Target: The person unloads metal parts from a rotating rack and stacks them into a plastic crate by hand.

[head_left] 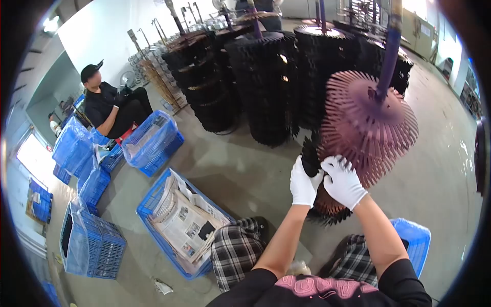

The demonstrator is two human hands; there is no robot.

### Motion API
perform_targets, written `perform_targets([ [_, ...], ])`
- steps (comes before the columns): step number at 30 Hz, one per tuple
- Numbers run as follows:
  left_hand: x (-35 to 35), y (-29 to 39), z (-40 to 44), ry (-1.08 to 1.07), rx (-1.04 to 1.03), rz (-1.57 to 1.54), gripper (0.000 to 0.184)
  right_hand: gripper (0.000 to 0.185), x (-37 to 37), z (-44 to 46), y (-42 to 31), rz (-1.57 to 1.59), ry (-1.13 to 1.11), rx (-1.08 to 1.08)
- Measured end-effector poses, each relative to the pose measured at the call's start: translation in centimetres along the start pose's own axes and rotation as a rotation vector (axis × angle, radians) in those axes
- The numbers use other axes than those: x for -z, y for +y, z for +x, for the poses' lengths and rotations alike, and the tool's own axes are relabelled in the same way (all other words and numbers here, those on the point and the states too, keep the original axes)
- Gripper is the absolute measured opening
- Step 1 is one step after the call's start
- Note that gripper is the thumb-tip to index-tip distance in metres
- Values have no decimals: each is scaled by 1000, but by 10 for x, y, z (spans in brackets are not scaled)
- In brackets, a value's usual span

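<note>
My left hand (305, 185), in a white glove, is closed around a bunch of thin black flat pieces (310, 157) that stick up above its fingers. My right hand (343, 183), also gloved in white, is pinched at the lower left edge of a reddish-purple rack (369, 120) with tiers of radiating slats on an upright pole (391, 59). Whatever sits between the right fingertips is too small to make out. More black pieces (332, 217) hang from the rack's lowest tier, below my hands.
A blue crate (148, 204) lined with newspaper (179, 220) stands left of my knees. Another blue crate (420, 240) is at my right. Several tall racks full of black pieces (263, 87) stand ahead. A seated person (105, 105) is among blue crates (153, 143) at the left.
</note>
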State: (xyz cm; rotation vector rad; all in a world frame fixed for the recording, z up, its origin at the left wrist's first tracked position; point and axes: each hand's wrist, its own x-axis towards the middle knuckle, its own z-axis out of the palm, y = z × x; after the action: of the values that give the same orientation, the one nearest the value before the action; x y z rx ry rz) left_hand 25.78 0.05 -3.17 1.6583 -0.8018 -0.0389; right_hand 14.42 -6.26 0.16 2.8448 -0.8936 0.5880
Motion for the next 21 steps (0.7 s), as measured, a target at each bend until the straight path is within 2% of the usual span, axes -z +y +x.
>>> perform_targets([
  [9,-7,-13,2,-25,5,37,42,42,16,-1,-12,-60,-95,51],
  [14,1,-14,-1,-61,58,-56,50,43,20,2,-10,-51,-36,49],
  [19,-8,-37,-12,-3,-5,-160,49,44,47,0,-14,116,-23,15],
  [21,-7,-36,-5,-22,-59,-146,51,57,51,5,-20,-45,-120,-79],
])
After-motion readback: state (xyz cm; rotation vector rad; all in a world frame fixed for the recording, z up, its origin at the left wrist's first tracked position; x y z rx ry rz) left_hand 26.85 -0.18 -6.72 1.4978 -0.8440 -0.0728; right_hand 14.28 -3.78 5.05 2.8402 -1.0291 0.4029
